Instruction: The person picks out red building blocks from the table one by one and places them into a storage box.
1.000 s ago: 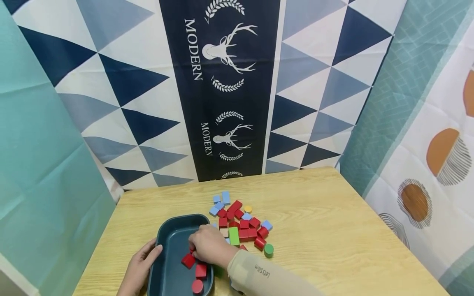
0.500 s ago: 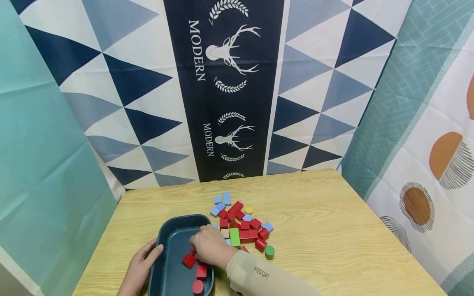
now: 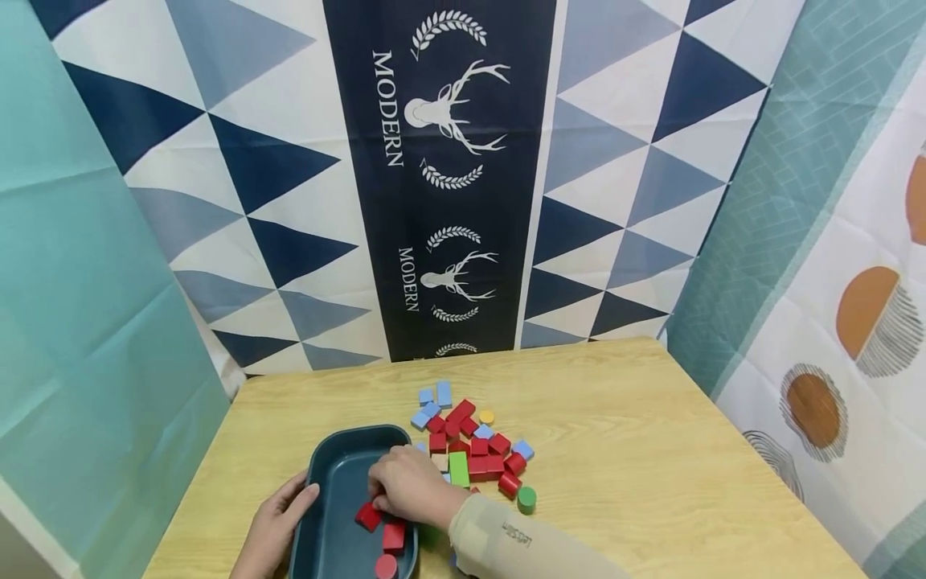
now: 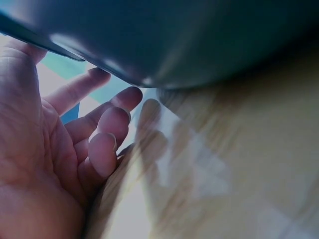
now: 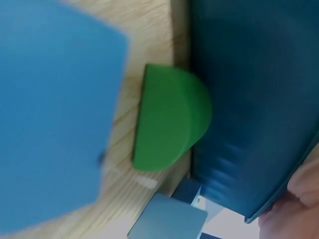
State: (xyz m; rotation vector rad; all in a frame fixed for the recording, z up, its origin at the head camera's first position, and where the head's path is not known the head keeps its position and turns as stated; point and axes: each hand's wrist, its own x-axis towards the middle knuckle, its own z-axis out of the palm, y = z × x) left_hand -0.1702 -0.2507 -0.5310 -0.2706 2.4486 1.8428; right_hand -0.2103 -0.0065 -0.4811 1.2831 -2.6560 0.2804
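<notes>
A dark teal tray (image 3: 340, 474) stands at the front left of the table in the head view. My left hand (image 3: 278, 519) holds its left side, thumb over the rim and fingers outside; in the left wrist view, the fingers (image 4: 102, 149) curl loosely below the rim. My right hand (image 3: 408, 485) reaches over the tray's right rim, fingertips down inside, pinching a small red block mostly hidden by the fingers. Close by in the tray lie a red block (image 3: 368, 517), another red block (image 3: 394, 537) and a red cylinder (image 3: 387, 566).
Right of the tray lies a pile of red blocks (image 3: 485, 468) and blue blocks (image 3: 421, 418), with a green block (image 3: 459, 469), a green cylinder (image 3: 526, 500) and a yellow disc (image 3: 486, 417). A green half-round block (image 5: 167, 117) lies against the tray's outside wall. Patterned cloth hangs behind.
The head view has shifted slightly, so the scene sits a little lower. My right hand's fingertips have shifted slightly over the red blocks; my left hand stays on the rim.
</notes>
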